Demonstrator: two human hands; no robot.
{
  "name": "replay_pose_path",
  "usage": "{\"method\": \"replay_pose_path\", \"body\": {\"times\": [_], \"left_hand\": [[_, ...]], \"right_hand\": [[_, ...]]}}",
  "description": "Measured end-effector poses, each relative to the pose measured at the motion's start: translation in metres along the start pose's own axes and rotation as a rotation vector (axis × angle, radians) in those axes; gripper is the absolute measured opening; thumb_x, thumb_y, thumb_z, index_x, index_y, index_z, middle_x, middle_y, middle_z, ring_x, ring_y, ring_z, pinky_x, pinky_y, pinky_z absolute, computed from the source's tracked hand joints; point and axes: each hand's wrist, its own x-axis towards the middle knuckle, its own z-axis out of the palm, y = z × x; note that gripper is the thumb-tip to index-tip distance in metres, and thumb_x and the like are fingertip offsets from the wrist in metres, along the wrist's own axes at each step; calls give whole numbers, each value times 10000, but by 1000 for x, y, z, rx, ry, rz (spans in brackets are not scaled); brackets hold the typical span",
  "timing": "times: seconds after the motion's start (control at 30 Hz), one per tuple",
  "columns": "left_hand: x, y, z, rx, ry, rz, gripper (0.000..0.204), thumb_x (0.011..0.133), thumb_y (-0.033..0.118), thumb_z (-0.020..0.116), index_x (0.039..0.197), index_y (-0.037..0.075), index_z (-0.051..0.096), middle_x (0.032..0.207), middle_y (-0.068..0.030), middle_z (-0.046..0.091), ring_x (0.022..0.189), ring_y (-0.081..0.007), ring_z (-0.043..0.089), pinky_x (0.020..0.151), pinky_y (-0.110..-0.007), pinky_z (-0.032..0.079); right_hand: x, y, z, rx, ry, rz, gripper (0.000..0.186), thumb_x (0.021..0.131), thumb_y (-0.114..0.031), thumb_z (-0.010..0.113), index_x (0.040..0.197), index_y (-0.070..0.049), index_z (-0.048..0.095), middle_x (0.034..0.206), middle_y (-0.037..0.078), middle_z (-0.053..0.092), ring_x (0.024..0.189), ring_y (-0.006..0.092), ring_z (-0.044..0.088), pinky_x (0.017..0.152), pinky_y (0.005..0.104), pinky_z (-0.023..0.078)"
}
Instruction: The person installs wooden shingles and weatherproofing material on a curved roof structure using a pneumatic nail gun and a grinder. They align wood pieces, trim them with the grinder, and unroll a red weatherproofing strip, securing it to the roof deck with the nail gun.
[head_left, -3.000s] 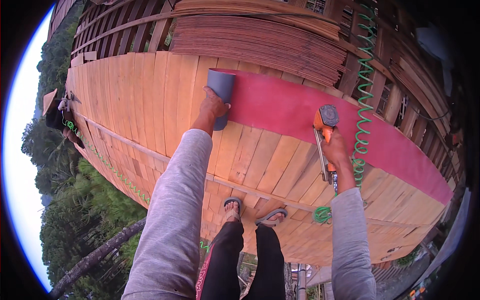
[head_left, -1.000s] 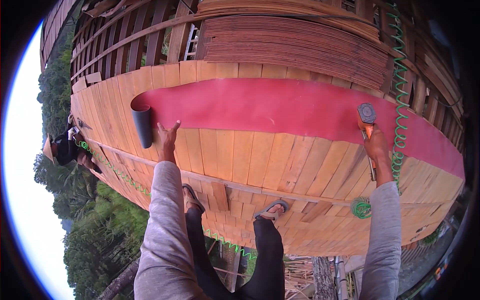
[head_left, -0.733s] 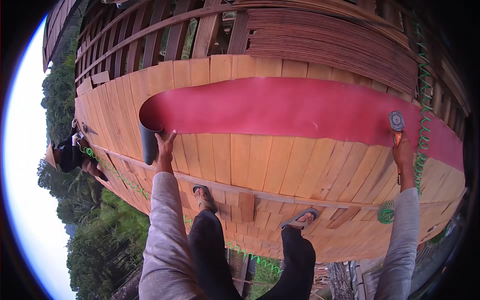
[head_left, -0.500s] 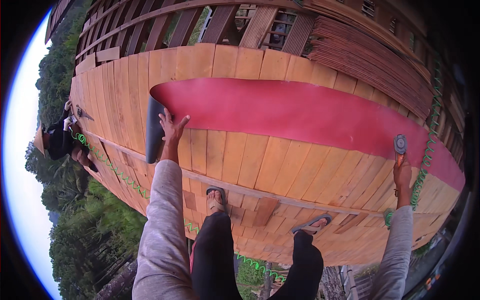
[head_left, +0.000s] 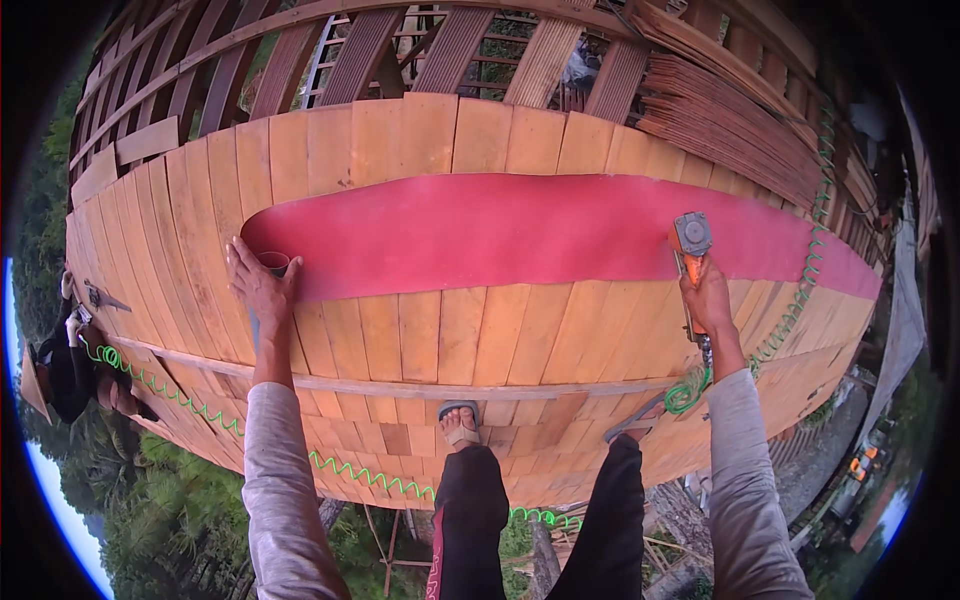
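A long red sheet (head_left: 480, 230), dark on its underside, lies across the wooden planks, its left end curled into a roll (head_left: 272, 261). Fingers and thumb spread, my left hand (head_left: 265, 290) rests against that roll. My right hand (head_left: 710, 300) grips the orange handle of a pneumatic nail gun (head_left: 692, 237), whose grey head is over the sheet right of its middle. From the tool's lower end runs a green coiled air hose (head_left: 688, 392). Whether the nail gun touches the sheet, I cannot tell.
Sandalled feet (head_left: 460, 424) stand below a raised wooden batten (head_left: 480, 388) on the sloping, curved plank surface. Stacked brown boards (head_left: 710, 105) and open slats (head_left: 360, 60) lie beyond the far edge. At far left another person (head_left: 65, 370) crouches by a second green hose (head_left: 165, 378). Trees stand below.
My left hand and the rolled end have shifted left, so more red sheet lies flat. The nail gun in my right hand has moved left along the sheet. The whole view has turned somewhat.
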Motion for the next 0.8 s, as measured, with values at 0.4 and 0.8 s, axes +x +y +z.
{"method": "replay_pose_path", "body": {"times": [0.4, 0.8], "left_hand": [[5, 17, 83, 125, 33, 408, 1036, 869, 843, 529, 1674, 239, 284, 1744, -42, 244, 1593, -326, 241, 1018, -914, 90], [34, 110, 49, -156, -61, 637, 392, 993, 447, 664, 919, 69, 592, 887, -102, 602, 928, -338, 574, 930, -484, 415]], "right_hand": [[6, -7, -16, -94, -54, 228, 453, 888, -128, 701, 1316, -64, 564, 1230, 211, 701, 1164, 401, 670, 968, 510, 552], [9, -36, 7, -188, 7, 176, 422, 876, -95, 678, 1280, -55, 562, 1184, 226, 708, 1097, 436, 681, 925, 536, 558]]}}
